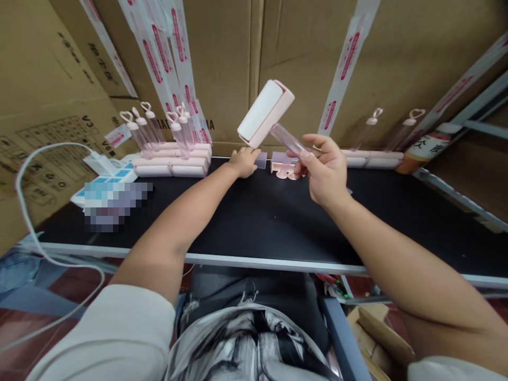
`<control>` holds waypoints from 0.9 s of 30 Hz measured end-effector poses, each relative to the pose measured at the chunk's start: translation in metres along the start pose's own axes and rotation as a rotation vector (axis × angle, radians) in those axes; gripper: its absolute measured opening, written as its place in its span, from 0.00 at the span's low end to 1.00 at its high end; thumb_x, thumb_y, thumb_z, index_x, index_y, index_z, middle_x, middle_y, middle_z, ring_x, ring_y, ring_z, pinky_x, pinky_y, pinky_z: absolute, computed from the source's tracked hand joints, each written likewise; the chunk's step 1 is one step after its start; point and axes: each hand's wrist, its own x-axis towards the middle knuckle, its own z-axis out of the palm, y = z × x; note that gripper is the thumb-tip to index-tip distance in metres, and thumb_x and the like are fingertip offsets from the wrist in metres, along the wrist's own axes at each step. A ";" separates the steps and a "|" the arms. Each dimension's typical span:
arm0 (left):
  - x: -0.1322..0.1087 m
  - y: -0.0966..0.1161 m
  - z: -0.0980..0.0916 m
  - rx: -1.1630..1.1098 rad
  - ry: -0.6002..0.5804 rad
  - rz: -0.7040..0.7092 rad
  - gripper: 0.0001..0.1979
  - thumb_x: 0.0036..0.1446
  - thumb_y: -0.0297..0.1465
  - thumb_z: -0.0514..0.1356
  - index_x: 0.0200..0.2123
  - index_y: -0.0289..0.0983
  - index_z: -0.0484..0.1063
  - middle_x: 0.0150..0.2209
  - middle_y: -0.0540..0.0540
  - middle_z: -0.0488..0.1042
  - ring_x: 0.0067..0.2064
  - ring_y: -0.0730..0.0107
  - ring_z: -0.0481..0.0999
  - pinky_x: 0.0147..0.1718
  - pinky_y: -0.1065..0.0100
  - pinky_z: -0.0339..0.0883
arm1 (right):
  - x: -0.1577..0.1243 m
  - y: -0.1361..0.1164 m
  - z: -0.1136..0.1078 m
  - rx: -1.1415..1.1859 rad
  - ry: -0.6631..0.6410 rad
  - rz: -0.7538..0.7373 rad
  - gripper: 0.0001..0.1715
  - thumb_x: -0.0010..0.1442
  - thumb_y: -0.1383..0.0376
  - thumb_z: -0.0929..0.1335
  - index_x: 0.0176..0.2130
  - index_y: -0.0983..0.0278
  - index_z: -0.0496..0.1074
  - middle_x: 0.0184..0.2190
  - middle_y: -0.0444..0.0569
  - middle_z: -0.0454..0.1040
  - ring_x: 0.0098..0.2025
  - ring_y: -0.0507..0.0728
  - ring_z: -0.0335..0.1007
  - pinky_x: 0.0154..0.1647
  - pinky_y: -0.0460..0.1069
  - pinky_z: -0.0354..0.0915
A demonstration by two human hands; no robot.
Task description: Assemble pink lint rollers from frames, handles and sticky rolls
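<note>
The right hand (327, 172) holds a lint roller (266, 112) by its clear pink handle (289, 139), the fingers closed around the handle's lower end, with some of them partly spread. The roller is raised above the bench (254, 217), its pale pink and white head tilted in the upper middle of the frame. The left hand (243, 162) reaches to the bench's back edge just below that head, near a small translucent flat piece (260, 160); whether its fingers grip anything cannot be told. Between the two hands, at the centre, lies a pink part with rounded ends (284, 173). Similar rollers with upright handles stand in a left group (171, 164) and a right group (373, 159), the latter next to an orange bottle (426, 148). A white-and-blue box (105, 180) sits at the left, and cardboard (293, 63) rises behind.
</note>
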 end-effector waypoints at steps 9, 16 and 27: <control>-0.044 -0.023 -0.019 -0.310 0.165 -0.055 0.30 0.61 0.41 0.71 0.65 0.40 0.75 0.63 0.36 0.81 0.66 0.46 0.80 0.67 0.50 0.72 | -0.002 -0.014 -0.004 -0.012 -0.001 0.024 0.23 0.59 0.46 0.76 0.46 0.56 0.76 0.38 0.51 0.84 0.26 0.56 0.72 0.30 0.56 0.72; -0.108 -0.068 -0.053 -1.175 0.302 -0.093 0.36 0.57 0.53 0.74 0.59 0.35 0.74 0.51 0.35 0.85 0.47 0.56 0.87 0.47 0.56 0.82 | -0.007 -0.018 -0.005 -0.011 -0.073 0.009 0.13 0.56 0.56 0.77 0.40 0.57 0.81 0.28 0.47 0.80 0.23 0.58 0.70 0.27 0.55 0.67; -0.107 -0.055 -0.043 -1.163 0.332 0.021 0.41 0.53 0.52 0.77 0.61 0.35 0.71 0.57 0.32 0.84 0.59 0.51 0.85 0.58 0.52 0.80 | -0.007 -0.008 0.000 0.003 -0.121 0.111 0.12 0.54 0.57 0.78 0.38 0.57 0.81 0.29 0.46 0.82 0.18 0.53 0.61 0.22 0.54 0.67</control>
